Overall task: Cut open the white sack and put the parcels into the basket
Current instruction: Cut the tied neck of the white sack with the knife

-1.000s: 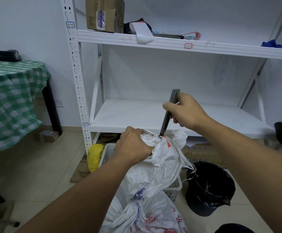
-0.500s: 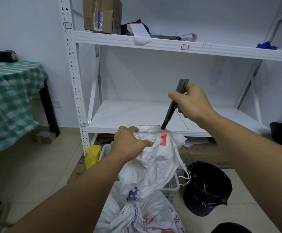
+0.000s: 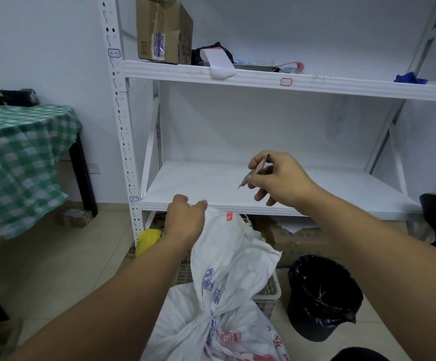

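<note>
The white woven sack (image 3: pixel 227 277) with blue and red print stands in front of me, bunched at a waist lower down. My left hand (image 3: pixel 185 220) grips the sack's upper edge and holds it up. My right hand (image 3: pixel 279 178) holds a dark utility knife (image 3: pixel 257 170) above and to the right of the sack, its blade tip pointing down-left and clear of the fabric. A pale plastic basket (image 3: pixel 269 290) sits on the floor behind the sack, mostly hidden by it. No parcels show.
A white metal shelf rack (image 3: pixel 263 194) stands straight ahead, with a cardboard box (image 3: pixel 163 29) on its upper shelf. A black-lined bin (image 3: pixel 323 295) sits on the floor at right. A yellow bag (image 3: pixel 148 239) lies left of the basket. A green checked table (image 3: pixel 21 157) stands at left.
My right hand lifted the knife out of the sack's top and swung it up and right. The sack's gathered mouth has come loose and hangs open under my left hand.
</note>
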